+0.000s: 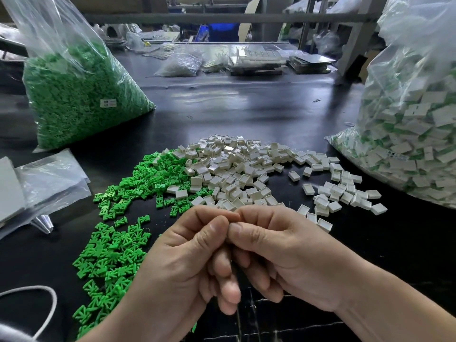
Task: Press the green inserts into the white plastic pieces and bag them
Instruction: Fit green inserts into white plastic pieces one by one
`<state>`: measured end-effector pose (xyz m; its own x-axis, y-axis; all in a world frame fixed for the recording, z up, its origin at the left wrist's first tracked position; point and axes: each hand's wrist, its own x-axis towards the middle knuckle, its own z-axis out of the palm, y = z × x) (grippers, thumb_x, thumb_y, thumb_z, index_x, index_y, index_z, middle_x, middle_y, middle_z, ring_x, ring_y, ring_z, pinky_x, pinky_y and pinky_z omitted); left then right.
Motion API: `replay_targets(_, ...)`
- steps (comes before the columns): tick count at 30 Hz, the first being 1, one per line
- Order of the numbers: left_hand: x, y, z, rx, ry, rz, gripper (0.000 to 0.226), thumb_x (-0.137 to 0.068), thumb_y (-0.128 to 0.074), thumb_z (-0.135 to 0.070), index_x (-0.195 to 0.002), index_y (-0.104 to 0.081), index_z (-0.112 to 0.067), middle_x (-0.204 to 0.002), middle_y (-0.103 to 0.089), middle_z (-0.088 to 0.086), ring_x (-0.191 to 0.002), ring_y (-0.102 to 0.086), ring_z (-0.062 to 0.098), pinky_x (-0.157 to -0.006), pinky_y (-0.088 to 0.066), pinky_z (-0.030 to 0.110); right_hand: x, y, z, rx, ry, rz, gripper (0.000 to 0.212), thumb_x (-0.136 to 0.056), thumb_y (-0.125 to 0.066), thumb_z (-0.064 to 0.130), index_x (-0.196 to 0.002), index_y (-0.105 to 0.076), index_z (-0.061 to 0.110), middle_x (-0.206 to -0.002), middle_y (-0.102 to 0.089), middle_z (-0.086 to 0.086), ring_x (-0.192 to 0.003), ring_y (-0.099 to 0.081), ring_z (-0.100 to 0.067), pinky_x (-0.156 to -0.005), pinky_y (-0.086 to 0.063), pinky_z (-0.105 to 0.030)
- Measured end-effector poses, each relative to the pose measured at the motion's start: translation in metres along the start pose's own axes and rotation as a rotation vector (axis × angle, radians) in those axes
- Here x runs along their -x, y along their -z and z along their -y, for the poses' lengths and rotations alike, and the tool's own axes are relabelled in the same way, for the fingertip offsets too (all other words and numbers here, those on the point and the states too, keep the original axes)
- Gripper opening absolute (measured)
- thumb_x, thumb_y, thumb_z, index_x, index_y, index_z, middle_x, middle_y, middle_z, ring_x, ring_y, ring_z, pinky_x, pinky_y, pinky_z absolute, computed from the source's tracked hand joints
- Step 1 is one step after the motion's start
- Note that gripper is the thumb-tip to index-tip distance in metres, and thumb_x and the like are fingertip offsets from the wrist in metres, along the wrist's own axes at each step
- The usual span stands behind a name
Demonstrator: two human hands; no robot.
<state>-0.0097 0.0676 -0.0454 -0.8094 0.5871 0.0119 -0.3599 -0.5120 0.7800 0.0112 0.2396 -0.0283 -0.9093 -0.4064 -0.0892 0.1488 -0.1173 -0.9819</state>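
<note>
At 6 o'clock the left hand and right hand meet, fingers curled; whether they grip anything, I cannot tell.

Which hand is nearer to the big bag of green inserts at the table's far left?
Left. The left hand is in front and right of the bag of green inserts; the right hand, pressed against the left, sits farther right.

Glossy black table, clear plastic bags
</note>
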Motion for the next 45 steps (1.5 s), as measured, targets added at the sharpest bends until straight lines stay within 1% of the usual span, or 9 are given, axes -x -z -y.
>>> replay_targets(3, -0.003, -0.001, -0.001, -0.068, -0.055, -0.024, 0.036, -0.078, -0.078, -0.027, -0.104, -0.066, -0.006, -0.052, -0.054, 0.012, -0.038, -0.059, 0.024, -0.04, -0.05, 0.029, -0.004, -0.001, -0.001, -0.078, 0.018, -0.014, 0.04, -0.094, -0.059, 0.029, -0.101, -0.058, -0.01, -0.066, -0.054, -0.013, -0.041, -0.048, -0.011, -0.034, -0.039, -0.019)
replay_targets(9, 0.001, 0.008, -0.011, -0.745, -0.283, -0.07, 0.019, -0.082, -0.066, -0.037, -0.097, -0.066, -0.026, -0.062, -0.066, 0.012, -0.048, -0.065, 0.026, -0.043, -0.051, 0.029, -0.006, 0.002, 0.0, -0.165, 0.011, 0.013, 0.022, -0.093, -0.057, 0.02, -0.073, -0.062, 0.011, -0.064, -0.055, -0.013, -0.039, -0.052, -0.009, -0.033, -0.041, -0.019)
replay_targets(16, 0.007, 0.011, -0.016, -1.14, -0.498, -0.062, 0.01, -0.088, -0.06, -0.045, -0.097, -0.062, -0.04, -0.065, -0.067, -0.012, -0.053, -0.068, 0.008, -0.048, -0.053, 0.017, -0.008, 0.008, -0.003, -0.23, -0.025, 0.077, 0.011, -0.088, -0.065, 0.017, -0.085, -0.066, 0.007, -0.067, -0.061, -0.007, -0.045, -0.059, -0.011, -0.038, -0.049, -0.021)
replay_targets(21, 0.001, 0.028, -0.028, -1.454, -0.419, -0.333, 0.024, -0.087, -0.051, -0.06, -0.103, -0.06, -0.045, -0.082, -0.066, -0.019, -0.072, -0.065, -0.001, -0.053, -0.052, 0.016, -0.008, 0.026, 0.001, -0.396, 0.115, 0.068, 0.011, -0.08, -0.067, 0.001, -0.091, -0.067, 0.003, -0.088, -0.065, -0.018, -0.071, -0.069, -0.026, -0.055, -0.059, -0.031)
replay_targets(24, -0.003, 0.034, -0.022, -1.808, -0.253, -0.292, 0.059, -0.077, -0.032, -0.072, -0.123, -0.054, -0.043, -0.103, -0.054, -0.025, -0.086, -0.054, -0.003, -0.075, -0.051, 0.023, -0.009, 0.033, 0.006, -0.53, 0.132, 0.0, 0.024, -0.069, -0.07, 0.002, -0.092, -0.069, 0.009, -0.092, -0.064, -0.013, -0.073, -0.062, -0.023, -0.056, -0.053, -0.029)
replay_targets(26, -0.005, 0.033, -0.013, -1.958, -0.148, -0.251, 0.074, -0.074, -0.02, -0.076, -0.135, -0.046, -0.043, -0.116, -0.049, -0.019, -0.101, -0.048, 0.001, -0.086, -0.046, 0.023, -0.008, 0.035, 0.006, -0.284, 0.077, -0.136, 0.017, -0.073, -0.073, 0.009, -0.088, -0.072, 0.018, -0.079, -0.064, -0.003, -0.061, -0.055, -0.014, -0.049, -0.045, -0.023)
replay_targets(28, -0.008, 0.033, -0.008, -2.04, -0.112, -0.25, 0.073, -0.077, -0.019, -0.076, -0.133, -0.05, -0.04, -0.114, -0.049, -0.016, -0.102, -0.046, 0.004, -0.08, -0.041, 0.022, -0.005, 0.03, 0.002, 0.35, 0.023, -0.297, 0.011, -0.081, -0.076, 0.034, -0.09, -0.071, 0.03, -0.068, -0.062, 0.012, -0.055, -0.055, -0.002, -0.047, -0.042, -0.015)
replay_targets(31, -0.011, 0.032, -0.007, -2.086, -0.14, -0.283, 0.054, -0.084, -0.035, -0.072, -0.111, -0.063, -0.035, -0.097, -0.051, -0.015, -0.089, -0.051, 0.007, -0.071, -0.042, 0.023, -0.005, 0.018, -0.01, 1.028, 0.071, -0.394, 0.037, -0.078, -0.06, 0.067, -0.1, -0.063, 0.037, -0.068, -0.06, 0.019, -0.06, -0.055, 0.002, -0.055, -0.042, -0.016)
replay_targets(45, -0.011, 0.019, -0.013, -1.74, -0.274, -0.359, 0.022, -0.082, -0.056, -0.052, -0.076, -0.065, -0.032, -0.073, -0.057, -0.014, -0.065, -0.055, 0.005, -0.058, -0.042, 0.022, -0.01, 0.011, -0.018, 1.034, 0.211, -0.432, 0.027, -0.088, -0.064, 0.05, -0.11, -0.063, 0.034, -0.061, -0.053, 0.013, -0.067, -0.056, -0.001, -0.059, -0.039, -0.017)
